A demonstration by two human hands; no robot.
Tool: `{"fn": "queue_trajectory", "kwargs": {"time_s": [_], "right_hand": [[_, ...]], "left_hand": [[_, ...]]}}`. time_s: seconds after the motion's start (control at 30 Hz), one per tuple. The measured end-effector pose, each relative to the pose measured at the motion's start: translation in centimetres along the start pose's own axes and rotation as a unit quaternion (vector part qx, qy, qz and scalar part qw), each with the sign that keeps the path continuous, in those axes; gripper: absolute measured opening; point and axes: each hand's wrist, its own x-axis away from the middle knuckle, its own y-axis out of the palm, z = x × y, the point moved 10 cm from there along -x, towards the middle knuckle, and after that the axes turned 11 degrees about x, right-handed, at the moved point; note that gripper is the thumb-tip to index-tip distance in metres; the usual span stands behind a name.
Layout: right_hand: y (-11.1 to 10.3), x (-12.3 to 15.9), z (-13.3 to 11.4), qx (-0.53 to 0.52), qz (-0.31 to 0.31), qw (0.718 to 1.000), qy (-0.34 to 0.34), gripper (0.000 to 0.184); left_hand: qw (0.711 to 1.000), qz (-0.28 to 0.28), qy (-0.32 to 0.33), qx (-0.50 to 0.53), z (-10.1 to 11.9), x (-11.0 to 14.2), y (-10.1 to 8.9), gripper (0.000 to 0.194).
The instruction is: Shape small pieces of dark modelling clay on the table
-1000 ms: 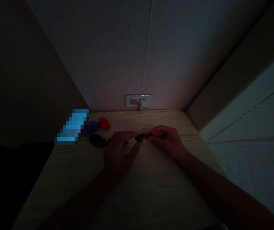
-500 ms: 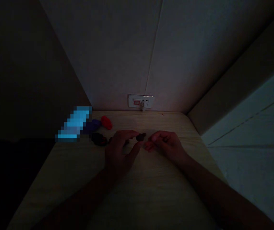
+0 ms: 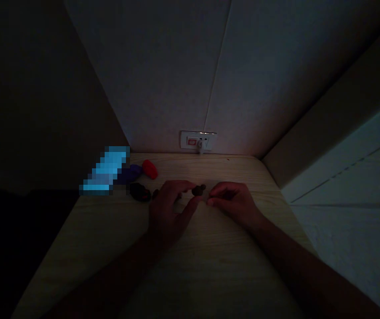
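My left hand pinches a small dark lump of what looks like modelling clay between thumb and fingers. A smaller round knob sticks up at the lump's upper right. Just to the right, my right hand has its thumb and fingertips drawn together, close to the lump but apart from it. Whatever those fingertips hold, if anything, is too dark and small to make out. Behind my left hand some small dark pieces are partly hidden.
On the wooden tabletop at the back left lie a red lump, a purple lump and a black lump. A bright blurred-out rectangle is beside them. A wall socket with a plug sits behind. The light is dim.
My right hand's fingers have turned and closed towards their tips, and the reddish patch below them no longer shows. My left hand keeps the dark lump. The view has shifted slightly.
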Motion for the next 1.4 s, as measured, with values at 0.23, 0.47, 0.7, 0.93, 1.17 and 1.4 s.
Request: {"fn": "queue_trajectory", "kwargs": {"time_s": [0.23,0.47,0.7,0.93,1.17,1.4], "right_hand": [[0.6,0.1,0.7,-0.031,-0.031,0.998,0.037,0.031],[1.4,-0.2,1.3,-0.086,-0.054,0.994,0.028,0.030],[1.5,0.1,1.3,-0.066,-0.073,0.995,0.029,0.023],[1.3,0.1,0.9,-0.033,-0.065,0.997,0.012,0.019],[1.3,0.3,0.9,-0.003,-0.073,0.997,-0.003,0.022],[1.5,0.2,1.0,0.000,-0.071,0.997,0.021,0.044]], "left_hand": [[1.000,0.002,0.002,-0.006,-0.1,0.0,0.0,0.017],[1.000,0.005,0.016,-0.011,0.2,-0.2,-0.1,0.016],[1.000,0.004,0.015,-0.004,0.1,-0.1,-0.1,0.017],[1.000,0.005,0.023,-0.002,0.3,-0.1,0.0,0.018],[1.000,0.004,0.023,-0.003,0.4,-0.1,0.0,0.018],[1.000,0.002,0.027,-0.009,0.5,-0.1,0.1,0.018]]}}
